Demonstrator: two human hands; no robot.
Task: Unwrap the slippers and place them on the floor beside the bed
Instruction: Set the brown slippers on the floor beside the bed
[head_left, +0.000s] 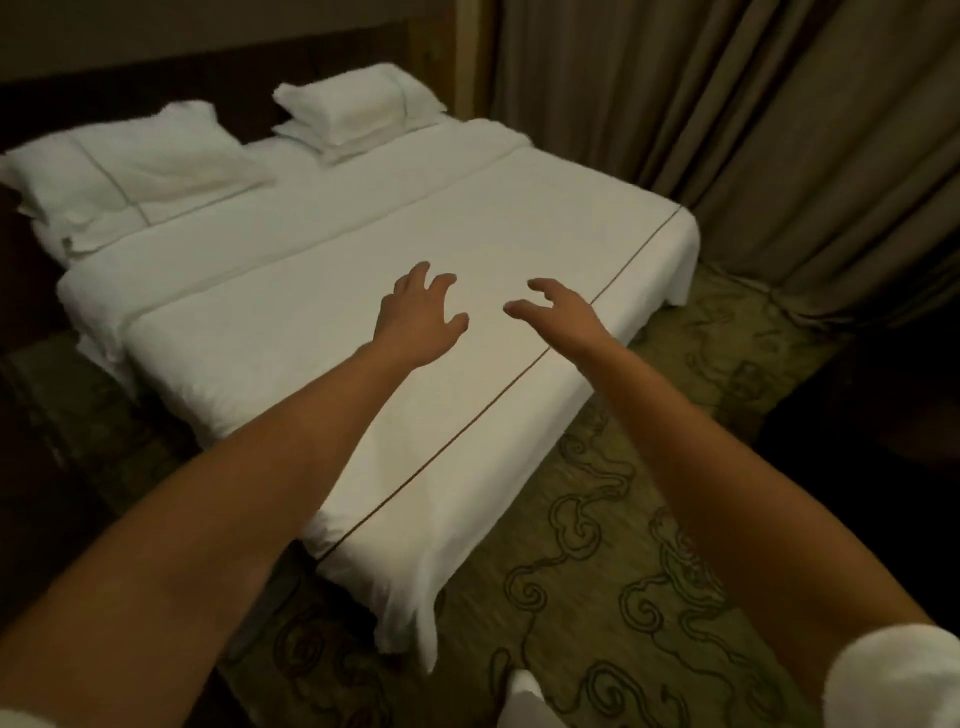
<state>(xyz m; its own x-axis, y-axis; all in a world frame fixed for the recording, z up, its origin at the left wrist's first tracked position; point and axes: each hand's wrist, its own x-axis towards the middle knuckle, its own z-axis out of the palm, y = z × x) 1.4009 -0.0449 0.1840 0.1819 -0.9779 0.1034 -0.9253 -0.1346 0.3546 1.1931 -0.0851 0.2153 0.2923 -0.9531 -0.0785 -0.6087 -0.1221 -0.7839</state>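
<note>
My left hand and my right hand reach out over the white bed, side by side and a short gap apart. Both have their fingers spread and hold nothing. No slippers or wrapping show on the bed or on the patterned carpet beside it. A white shape pokes in at the bottom edge; I cannot tell what it is.
Two white pillows lie at the head of the bed against a dark headboard. Heavy brown curtains hang along the far right side. Carpet runs along the bed's near and right sides. Dark furniture stands at the right.
</note>
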